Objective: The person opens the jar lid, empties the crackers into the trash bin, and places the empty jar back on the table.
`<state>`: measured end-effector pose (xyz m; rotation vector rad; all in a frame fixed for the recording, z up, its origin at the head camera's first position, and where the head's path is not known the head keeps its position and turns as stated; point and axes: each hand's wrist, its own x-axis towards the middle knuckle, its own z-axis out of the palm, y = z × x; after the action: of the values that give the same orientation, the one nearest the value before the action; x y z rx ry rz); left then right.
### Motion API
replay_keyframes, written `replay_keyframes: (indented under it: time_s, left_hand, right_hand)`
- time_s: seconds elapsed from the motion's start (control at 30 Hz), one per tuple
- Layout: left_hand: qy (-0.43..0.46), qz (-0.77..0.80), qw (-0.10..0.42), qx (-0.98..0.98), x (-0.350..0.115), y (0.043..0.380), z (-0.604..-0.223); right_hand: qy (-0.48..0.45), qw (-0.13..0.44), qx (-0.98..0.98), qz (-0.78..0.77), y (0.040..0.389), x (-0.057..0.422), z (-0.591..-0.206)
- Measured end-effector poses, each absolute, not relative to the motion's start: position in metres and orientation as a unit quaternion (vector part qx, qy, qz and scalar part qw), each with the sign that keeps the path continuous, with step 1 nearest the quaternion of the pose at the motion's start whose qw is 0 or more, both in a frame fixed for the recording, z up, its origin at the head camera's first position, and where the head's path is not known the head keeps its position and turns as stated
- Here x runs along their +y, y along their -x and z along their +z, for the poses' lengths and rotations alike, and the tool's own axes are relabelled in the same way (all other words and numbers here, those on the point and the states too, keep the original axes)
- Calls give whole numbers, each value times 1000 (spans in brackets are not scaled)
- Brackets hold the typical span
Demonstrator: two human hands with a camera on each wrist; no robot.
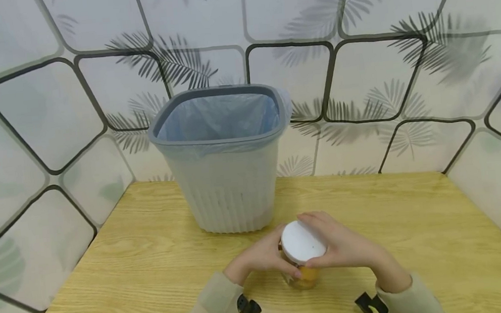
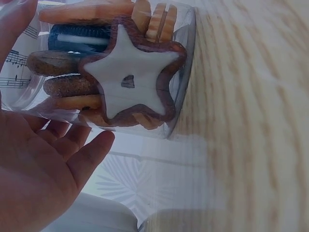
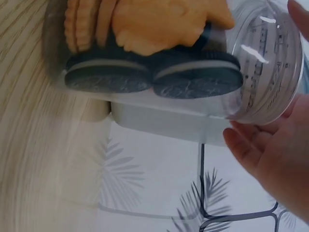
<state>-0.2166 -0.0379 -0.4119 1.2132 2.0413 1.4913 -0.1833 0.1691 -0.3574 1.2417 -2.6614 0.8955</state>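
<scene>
A clear jar (image 1: 305, 277) with a white round lid (image 1: 301, 241) stands on the wooden table. Through its wall in the left wrist view show a star-shaped cookie (image 2: 130, 77) with white icing and several other biscuits. The right wrist view shows dark sandwich cookies (image 3: 108, 77) and a pale golden biscuit (image 3: 159, 24) inside. My left hand (image 1: 263, 253) holds the jar from the left, thumb in front and fingers behind. From the right, my right hand (image 1: 347, 245) grips the lid, its fingers and thumb curled round the edge. The palms hide parts of both.
A pale ribbed bin (image 1: 226, 183) with a grey rim and a bluish liner bag stands behind the hands, left of the jar. Patterned panels (image 1: 289, 83) with leaf prints close off the back and sides of the table (image 1: 143, 265). Dark clips hang below both sleeves.
</scene>
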Motion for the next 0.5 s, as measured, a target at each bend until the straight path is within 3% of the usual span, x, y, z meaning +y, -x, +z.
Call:
replay_keyframes:
  time_s: [0.5]
  left_hand:
    - [-430, 531, 191, 705, -38, 216, -408]
  right_hand:
    - [-482, -9, -789, 380, 199, 184, -367]
